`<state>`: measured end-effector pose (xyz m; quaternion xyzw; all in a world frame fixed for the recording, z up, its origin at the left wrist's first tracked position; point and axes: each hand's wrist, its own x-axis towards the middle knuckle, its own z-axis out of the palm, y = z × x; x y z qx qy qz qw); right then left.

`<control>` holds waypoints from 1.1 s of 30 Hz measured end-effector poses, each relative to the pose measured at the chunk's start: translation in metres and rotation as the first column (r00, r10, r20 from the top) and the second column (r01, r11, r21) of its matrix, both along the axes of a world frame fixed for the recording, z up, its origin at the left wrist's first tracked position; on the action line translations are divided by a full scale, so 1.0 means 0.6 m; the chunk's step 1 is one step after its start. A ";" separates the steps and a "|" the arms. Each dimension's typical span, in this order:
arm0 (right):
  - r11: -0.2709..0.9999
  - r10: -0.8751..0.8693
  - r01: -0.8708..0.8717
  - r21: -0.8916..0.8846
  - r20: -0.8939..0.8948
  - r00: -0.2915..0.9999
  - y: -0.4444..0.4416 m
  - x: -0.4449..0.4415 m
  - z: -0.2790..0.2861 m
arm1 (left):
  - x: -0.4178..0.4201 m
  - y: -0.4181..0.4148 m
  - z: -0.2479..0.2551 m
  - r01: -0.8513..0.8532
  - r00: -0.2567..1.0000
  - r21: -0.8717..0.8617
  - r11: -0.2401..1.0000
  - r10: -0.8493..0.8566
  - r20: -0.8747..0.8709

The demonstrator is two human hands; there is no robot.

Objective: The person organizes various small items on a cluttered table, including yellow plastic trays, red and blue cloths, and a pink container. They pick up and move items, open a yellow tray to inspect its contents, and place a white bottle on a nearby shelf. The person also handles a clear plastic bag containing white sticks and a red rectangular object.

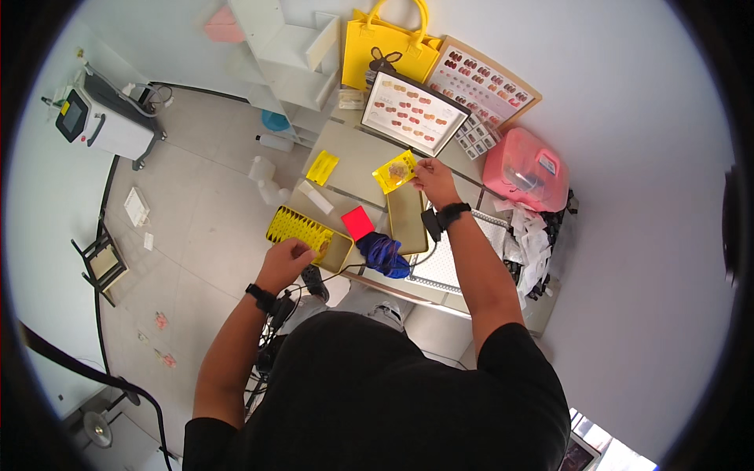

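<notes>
My right hand (435, 181) pinches the right edge of a yellow printed packet (393, 172), lifted over the table near a shallow gold-toned tray (407, 221). My left hand (285, 264) is at the near side of an open yellow box (339, 254), its fingers curled; whether they grip anything cannot be told. Yellow packets (297, 226) stand in a row filling the box's left part, and bare bottom shows at its right end. Another yellow packet (322, 168) lies flat farther back. Between box and tray are a red square (357, 222) and a crumpled blue cloth (383, 254).
A white strip-like item (316, 197) lies behind the box. Framed colour-sample boards (415, 112), a yellow felt bag (386, 50) and a pink case (526, 171) line the back. A white dotted sheet (450, 256) lies right. A black cable (347, 268) runs between my wrists.
</notes>
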<state>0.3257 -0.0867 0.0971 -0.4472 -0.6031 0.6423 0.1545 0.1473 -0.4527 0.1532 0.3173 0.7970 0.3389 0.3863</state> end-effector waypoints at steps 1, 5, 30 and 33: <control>0.988 -0.034 0.025 -0.151 -0.057 0.998 -0.032 0.004 0.039 | -0.004 0.009 0.005 0.023 0.998 -0.005 1.000 -0.022 0.055; 0.974 0.105 -0.131 -0.184 -0.146 0.984 -0.139 0.030 0.109 | 0.005 0.052 0.042 -0.014 0.943 0.161 0.987 -0.040 0.331; 0.976 0.156 -0.106 -0.191 0.272 0.949 -0.416 0.022 0.006 | -0.105 -0.108 -0.060 -0.189 0.802 -0.100 0.977 0.213 0.558; 0.983 0.185 -0.171 -0.071 0.328 0.926 -0.417 -0.011 -0.038 | -0.131 -0.151 -0.061 -0.234 0.800 -0.110 0.966 0.256 0.543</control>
